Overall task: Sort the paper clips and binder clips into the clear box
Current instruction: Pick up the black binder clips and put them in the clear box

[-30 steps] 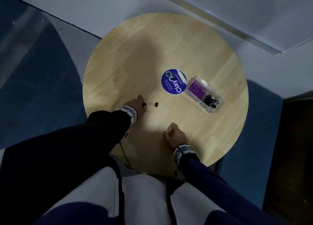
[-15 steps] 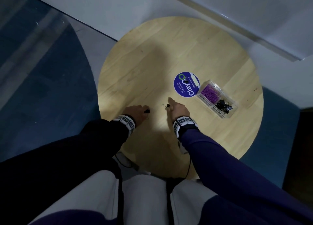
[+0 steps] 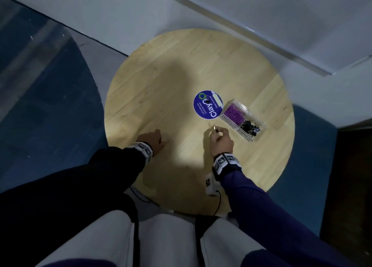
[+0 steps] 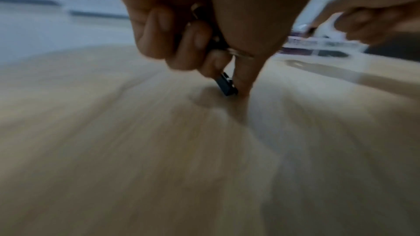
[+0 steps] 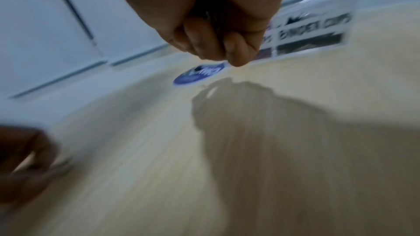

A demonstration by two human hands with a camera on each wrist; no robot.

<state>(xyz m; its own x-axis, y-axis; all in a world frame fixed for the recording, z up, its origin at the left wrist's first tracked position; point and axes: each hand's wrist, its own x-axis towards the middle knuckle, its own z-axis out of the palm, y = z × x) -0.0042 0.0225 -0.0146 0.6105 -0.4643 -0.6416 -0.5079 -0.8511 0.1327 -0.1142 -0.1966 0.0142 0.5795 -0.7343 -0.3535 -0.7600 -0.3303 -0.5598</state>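
Observation:
On the right of the round wooden table (image 3: pixel 161 75) lies the clear box (image 3: pixel 259 124), holding purple paper clips (image 3: pixel 233 113) and black binder clips (image 3: pixel 249 127). My left hand (image 3: pixel 156 137) stays low on the table and pinches a black binder clip (image 4: pixel 227 86) between thumb and fingertips, its edge touching the wood. Just left of the box, my right hand (image 3: pixel 218 136) is raised with fingers curled round a small binder clip (image 3: pixel 215 129); only its wire loop shows. In the blurred right wrist view the right hand (image 5: pixel 227 46) is a closed fist in front of the box (image 5: pixel 311 30).
A round blue sticker (image 3: pixel 208 106) lies left of the box, with one small black clip (image 3: pixel 207 101) on it. A white wall and skirting run behind the table. Blue floor surrounds it, and my knees are at the near edge.
My right hand reached forward, picked up the binder clip that lay between the hands, and moved right toward the box. The left hand stayed low, still holding its clip.

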